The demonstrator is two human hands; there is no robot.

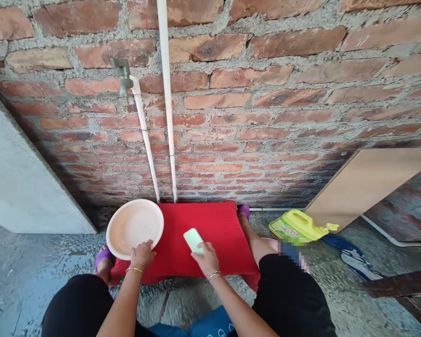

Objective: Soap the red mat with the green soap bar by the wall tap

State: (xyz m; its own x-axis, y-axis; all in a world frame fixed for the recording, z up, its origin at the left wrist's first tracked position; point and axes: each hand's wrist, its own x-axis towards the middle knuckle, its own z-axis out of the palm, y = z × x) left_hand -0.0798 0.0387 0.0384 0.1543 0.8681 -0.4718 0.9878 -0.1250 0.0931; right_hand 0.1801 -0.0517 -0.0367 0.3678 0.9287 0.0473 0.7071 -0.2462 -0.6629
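Observation:
My left hand (142, 255) grips the near rim of a pale pink plastic basin (117, 231), with its fingers over the edge. The basin rests on the left end of a red cloth (203, 220); I cannot tell whether water is in it. My right hand (206, 260) holds a pale green bar of soap (193, 240) over the middle of the cloth, thumb on one side and fingers on the other. The cloth covers a low flat support between my legs and hangs over its near edge.
A brick wall (231, 103) rises behind the cloth, with a tap (122, 77) and white pipes (166, 93). A grey slab (28, 173) leans at left. To the right are a yellow jug (296, 227), a tan board (365, 182) and slippers (358, 260) on the wet floor.

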